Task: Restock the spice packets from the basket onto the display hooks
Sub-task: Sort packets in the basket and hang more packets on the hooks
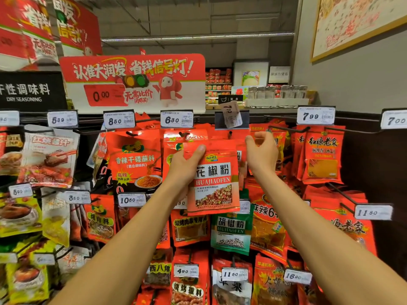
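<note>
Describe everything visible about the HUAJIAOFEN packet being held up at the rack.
The HUAJIAOFEN packet is a flat, glossy red-orange pouch, apparently plastic film, with a small yellow-green logo, a white band of large Chinese characters, the Latin name beneath, and a photo of reddish peppercorns. It is held upright, slightly tilted, in front of the hanging packets, just below the crooked 7.00 tag. The left hand grips its left edge, thumb on the front. The right hand is at its upper right corner; contact is unclear.

The flat plastic spice packet in my left hand is red-orange, with a white label band, black characters and a picture of red and yellow grains. Below hangs a green pepper packet.
</note>
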Motion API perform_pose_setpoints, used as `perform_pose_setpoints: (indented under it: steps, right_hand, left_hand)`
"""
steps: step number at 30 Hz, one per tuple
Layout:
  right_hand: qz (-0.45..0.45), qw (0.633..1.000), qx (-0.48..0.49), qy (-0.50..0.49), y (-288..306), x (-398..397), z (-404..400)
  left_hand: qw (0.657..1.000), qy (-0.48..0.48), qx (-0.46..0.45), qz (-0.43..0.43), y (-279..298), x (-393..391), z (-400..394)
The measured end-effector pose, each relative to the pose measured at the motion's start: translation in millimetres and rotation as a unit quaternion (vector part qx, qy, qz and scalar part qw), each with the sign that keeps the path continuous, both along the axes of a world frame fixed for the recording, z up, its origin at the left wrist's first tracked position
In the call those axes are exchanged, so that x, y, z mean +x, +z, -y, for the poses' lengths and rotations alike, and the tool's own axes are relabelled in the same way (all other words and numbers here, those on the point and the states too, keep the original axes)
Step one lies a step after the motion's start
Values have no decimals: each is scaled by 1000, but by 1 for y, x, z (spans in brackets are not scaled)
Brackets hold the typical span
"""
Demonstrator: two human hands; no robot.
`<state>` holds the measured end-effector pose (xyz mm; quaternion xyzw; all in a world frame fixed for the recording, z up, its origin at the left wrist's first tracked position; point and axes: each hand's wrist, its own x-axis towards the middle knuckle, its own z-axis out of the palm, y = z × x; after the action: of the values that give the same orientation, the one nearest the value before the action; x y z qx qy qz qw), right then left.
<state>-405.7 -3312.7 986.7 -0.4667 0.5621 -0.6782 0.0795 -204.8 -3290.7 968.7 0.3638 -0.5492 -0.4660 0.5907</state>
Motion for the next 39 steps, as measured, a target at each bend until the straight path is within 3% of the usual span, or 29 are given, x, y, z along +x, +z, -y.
perform_pose_setpoints:
  steps: [4,10,20,25,31,39]
  right_hand:
    - [93,968,4,234,8,3,-22]
    - [45,988,54,137,20,-4,-21]
    - [-25,997,65,19,36,-1,-5]
    - [-19,995,90,43,28,-5,-1]
    - [-24,997,51,59,-6,-13,-2]
    - [-11,993,113,21,9,-12,30]
  left_hand:
    - [999,-34,5,-3,14,-23,7]
    - [999,-19,21,-42,33,-50,11]
    - [997,74,26,-9,46,-64,29]
    - [993,96,47,40,37,-63,35]
    - [975,195,-47,101,7,-56,39]
    - [965,214,54,141,21,-68,72]
